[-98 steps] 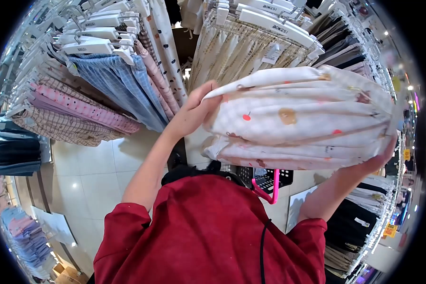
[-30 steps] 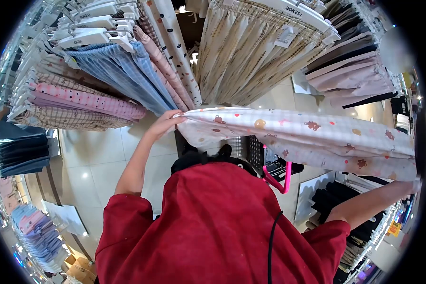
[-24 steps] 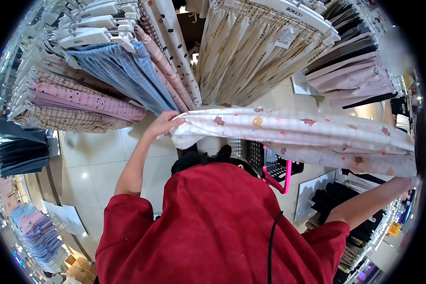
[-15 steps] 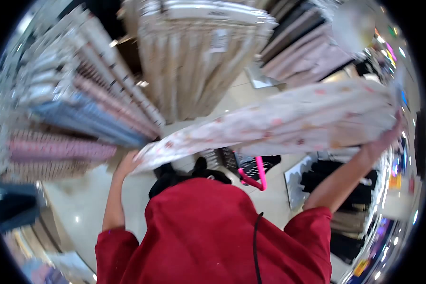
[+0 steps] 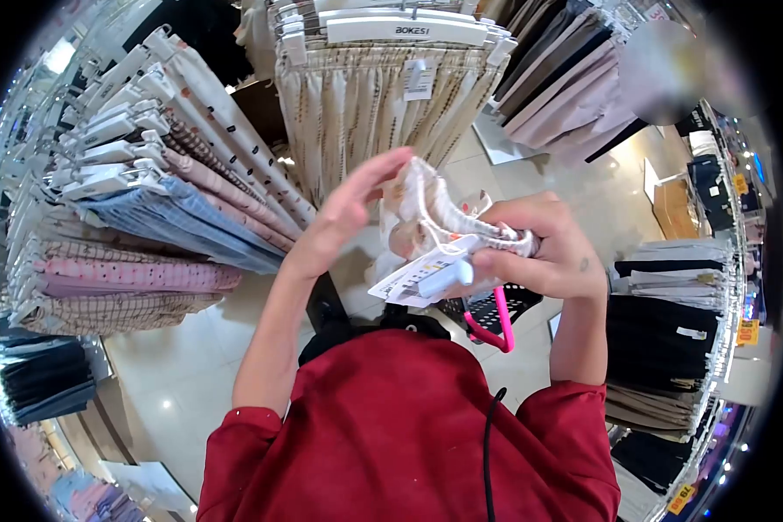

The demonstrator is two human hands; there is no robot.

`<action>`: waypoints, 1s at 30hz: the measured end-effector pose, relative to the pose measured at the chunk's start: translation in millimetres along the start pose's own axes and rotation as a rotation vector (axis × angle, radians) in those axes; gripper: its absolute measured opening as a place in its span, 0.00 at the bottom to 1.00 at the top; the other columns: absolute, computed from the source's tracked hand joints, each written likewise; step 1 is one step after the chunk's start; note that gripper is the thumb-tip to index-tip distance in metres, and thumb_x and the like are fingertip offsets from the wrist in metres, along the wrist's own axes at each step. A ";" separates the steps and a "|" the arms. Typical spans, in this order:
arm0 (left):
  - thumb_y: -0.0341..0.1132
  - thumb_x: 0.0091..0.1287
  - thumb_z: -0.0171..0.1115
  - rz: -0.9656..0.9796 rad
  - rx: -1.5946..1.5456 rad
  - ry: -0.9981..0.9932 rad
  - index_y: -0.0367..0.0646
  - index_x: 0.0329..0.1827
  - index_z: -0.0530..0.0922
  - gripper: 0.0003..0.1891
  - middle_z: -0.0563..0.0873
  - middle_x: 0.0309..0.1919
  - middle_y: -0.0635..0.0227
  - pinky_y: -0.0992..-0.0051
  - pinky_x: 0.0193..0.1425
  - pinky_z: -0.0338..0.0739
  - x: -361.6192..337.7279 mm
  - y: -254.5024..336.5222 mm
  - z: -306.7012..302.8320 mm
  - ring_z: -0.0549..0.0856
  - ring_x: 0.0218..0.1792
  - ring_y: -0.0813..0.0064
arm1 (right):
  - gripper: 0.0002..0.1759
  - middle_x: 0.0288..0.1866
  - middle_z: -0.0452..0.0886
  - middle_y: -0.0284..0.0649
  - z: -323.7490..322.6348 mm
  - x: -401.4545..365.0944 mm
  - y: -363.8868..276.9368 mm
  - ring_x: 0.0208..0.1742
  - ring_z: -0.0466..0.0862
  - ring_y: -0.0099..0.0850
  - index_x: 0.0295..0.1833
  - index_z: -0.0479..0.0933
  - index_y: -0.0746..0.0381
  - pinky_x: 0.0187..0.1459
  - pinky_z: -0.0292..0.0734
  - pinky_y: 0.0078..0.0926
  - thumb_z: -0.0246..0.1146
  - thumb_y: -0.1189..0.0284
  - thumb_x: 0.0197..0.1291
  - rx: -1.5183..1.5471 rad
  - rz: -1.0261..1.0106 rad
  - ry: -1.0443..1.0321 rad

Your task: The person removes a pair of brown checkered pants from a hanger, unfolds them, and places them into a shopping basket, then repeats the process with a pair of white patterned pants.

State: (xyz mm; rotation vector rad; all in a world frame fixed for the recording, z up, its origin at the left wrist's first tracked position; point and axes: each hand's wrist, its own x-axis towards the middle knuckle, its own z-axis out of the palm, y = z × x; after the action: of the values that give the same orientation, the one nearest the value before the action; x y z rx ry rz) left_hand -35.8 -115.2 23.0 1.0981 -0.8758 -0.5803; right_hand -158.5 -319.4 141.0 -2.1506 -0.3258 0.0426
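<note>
A pair of white printed trousers with a gathered elastic waist is bunched up in front of my chest. My right hand is closed round the waistband at its right end. From the waist hangs a white tag, with a pale blue piece lying over it. My left hand is at the left side of the trousers, its fingers stretched out and their tips right at the top edge of the waistband. The lower part of the trousers is hidden behind the tag and my hands.
Cream striped trousers hang straight ahead on a white hanger. To the left are racks of patterned trousers and blue jeans. Dark trousers hang on the right. A black basket with a pink handle is below my hands.
The trousers were stretched out lengthwise between my two hands; now they are gathered in front of me. Both hands have come inward, and the left has loosened its hold.
</note>
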 end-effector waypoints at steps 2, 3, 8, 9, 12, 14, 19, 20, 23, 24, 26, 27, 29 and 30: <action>0.68 0.57 0.57 -0.102 -0.120 -0.198 0.33 0.66 0.64 0.47 0.74 0.57 0.58 0.71 0.63 0.65 3.5 12.4 14.5 0.72 0.60 0.70 | 0.11 0.25 0.80 0.39 6.2 6.5 2.7 0.25 0.79 0.25 0.37 0.79 0.68 0.27 0.69 0.22 0.68 0.73 0.49 -0.033 -0.032 -0.027; 0.65 0.56 0.61 -0.183 -0.085 -0.261 0.32 0.62 0.67 0.44 0.77 0.52 0.60 0.73 0.59 0.68 3.4 23.8 18.9 0.75 0.55 0.72 | 0.14 0.27 0.80 0.39 9.5 7.8 6.1 0.26 0.79 0.25 0.39 0.79 0.68 0.28 0.70 0.22 0.69 0.72 0.48 0.013 -0.005 0.012; 0.52 0.58 0.68 -0.344 -0.136 -0.176 0.32 0.53 0.74 0.32 0.81 0.41 0.68 0.77 0.46 0.73 -13.9 20.7 22.4 0.78 0.41 0.80 | 0.18 0.30 0.81 0.38 11.1 12.7 17.5 0.30 0.80 0.26 0.45 0.77 0.66 0.33 0.73 0.22 0.70 0.70 0.49 0.033 -0.025 0.067; 0.50 0.61 0.65 -0.333 -0.156 -0.150 0.33 0.54 0.74 0.29 0.82 0.40 0.68 0.79 0.44 0.75 -16.9 17.2 23.4 0.80 0.40 0.82 | 0.20 0.31 0.82 0.40 13.5 12.6 16.6 0.32 0.81 0.29 0.46 0.77 0.66 0.36 0.74 0.23 0.70 0.68 0.49 0.054 0.037 0.085; 0.48 0.63 0.63 -0.379 -0.441 0.131 0.33 0.54 0.74 0.26 0.83 0.40 0.67 0.80 0.42 0.78 -26.9 7.1 39.3 0.83 0.38 0.82 | 0.23 0.40 0.80 0.44 22.9 9.2 16.5 0.42 0.81 0.38 0.50 0.75 0.65 0.45 0.75 0.29 0.70 0.68 0.48 -0.147 0.044 0.315; 0.45 0.65 0.62 -0.380 -0.484 0.275 0.33 0.54 0.74 0.24 0.84 0.39 0.65 0.82 0.36 0.79 -28.2 1.4 47.1 0.85 0.34 0.81 | 0.24 0.45 0.77 0.45 41.4 3.2 23.8 0.47 0.78 0.40 0.51 0.73 0.66 0.49 0.73 0.31 0.69 0.71 0.47 -0.368 -0.065 0.644; 0.40 0.65 0.63 -0.360 -0.380 0.420 0.35 0.53 0.74 0.20 0.83 0.38 0.67 0.83 0.34 0.77 -35.4 -4.6 54.0 0.82 0.33 0.83 | 0.26 0.39 0.76 0.40 82.2 -28.2 24.0 0.33 0.76 0.27 0.51 0.70 0.66 0.36 0.74 0.21 0.70 0.73 0.45 0.173 0.135 0.811; 0.40 0.65 0.63 -0.336 -0.360 0.450 0.35 0.53 0.74 0.19 0.83 0.38 0.68 0.83 0.35 0.77 -34.5 -3.6 57.9 0.82 0.33 0.84 | 0.27 0.36 0.77 0.38 86.8 -26.7 19.5 0.31 0.76 0.25 0.51 0.69 0.66 0.34 0.74 0.20 0.71 0.73 0.45 0.213 0.224 0.690; 0.39 0.65 0.63 -0.311 -0.300 0.465 0.35 0.52 0.74 0.19 0.82 0.38 0.69 0.83 0.39 0.76 -32.2 -2.2 63.9 0.80 0.37 0.85 | 0.22 0.38 0.79 0.36 103.1 -20.2 23.6 0.38 0.80 0.22 0.52 0.68 0.67 0.38 0.75 0.18 0.68 0.73 0.53 0.463 0.295 0.556; 0.38 0.65 0.64 -0.298 -0.304 0.457 0.35 0.52 0.74 0.18 0.82 0.38 0.69 0.82 0.39 0.76 -31.9 -3.5 63.2 0.80 0.37 0.85 | 0.20 0.41 0.80 0.37 110.9 -20.4 28.6 0.40 0.80 0.21 0.52 0.68 0.67 0.40 0.75 0.18 0.66 0.74 0.56 0.700 0.258 0.582; 0.37 0.64 0.64 -0.273 -0.311 0.444 0.35 0.52 0.74 0.18 0.82 0.38 0.69 0.82 0.40 0.77 -31.2 -5.0 61.3 0.80 0.37 0.85 | 0.19 0.44 0.79 0.37 106.1 -28.3 40.0 0.43 0.80 0.22 0.53 0.68 0.67 0.43 0.75 0.19 0.63 0.75 0.59 0.710 0.296 0.500; 0.35 0.64 0.65 -0.301 -0.270 0.420 0.35 0.50 0.75 0.17 0.82 0.38 0.70 0.81 0.41 0.76 -32.6 -2.4 60.8 0.80 0.37 0.84 | 0.18 0.45 0.78 0.38 103.7 -30.6 43.4 0.44 0.79 0.22 0.54 0.67 0.67 0.44 0.75 0.19 0.62 0.76 0.60 0.716 0.314 0.462; 0.35 0.63 0.65 -0.284 -0.187 0.417 0.34 0.49 0.75 0.16 0.82 0.38 0.69 0.81 0.40 0.76 -32.0 0.0 59.0 0.80 0.37 0.84 | 0.19 0.46 0.78 0.38 105.1 -27.3 38.9 0.46 0.79 0.22 0.55 0.66 0.67 0.45 0.75 0.21 0.62 0.75 0.60 0.734 0.259 0.495; 0.35 0.63 0.65 -0.277 -0.147 0.416 0.34 0.48 0.76 0.16 0.82 0.38 0.69 0.81 0.40 0.76 -32.3 0.4 58.9 0.80 0.37 0.84 | 0.20 0.47 0.78 0.38 107.1 -26.0 36.2 0.47 0.78 0.23 0.56 0.66 0.66 0.46 0.75 0.21 0.62 0.75 0.60 0.743 0.233 0.511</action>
State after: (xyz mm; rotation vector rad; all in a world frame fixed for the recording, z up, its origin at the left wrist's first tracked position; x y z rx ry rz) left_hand -102.7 -120.2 24.3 1.1591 -0.3179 -0.6038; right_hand -192.2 -258.5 48.1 -1.3834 0.2187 -0.2185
